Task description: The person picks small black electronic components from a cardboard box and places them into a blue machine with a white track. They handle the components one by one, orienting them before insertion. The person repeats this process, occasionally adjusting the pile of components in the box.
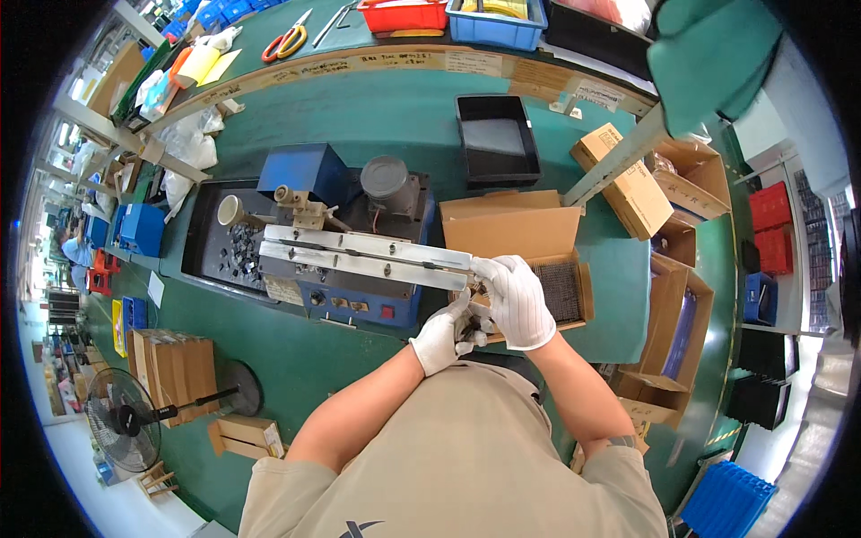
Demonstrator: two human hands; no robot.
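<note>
White gloves cover both of my hands. My right hand (518, 305) is at the right end of a long pale metal rail (359, 255), its fingers bent together, and what they pinch is hidden. Just below it, my left hand (439, 342) is closed around several small dark pieces (470, 334), which show between the fingers. The rail lies across a blue machine (359, 303) with a red switch and knobs on its front. Beside my right hand, an open cardboard box (558, 291) contains rows of small dark parts.
Left of the machine, a dark tray (202, 242) holds scattered black pieces and a cream cup (231, 212). A black bin (498, 143) stands behind the cardboard box. Cartons (628, 184) line the right side near a slanted post (619, 154). A shelf with orange-handled scissors (285, 43) runs along the back.
</note>
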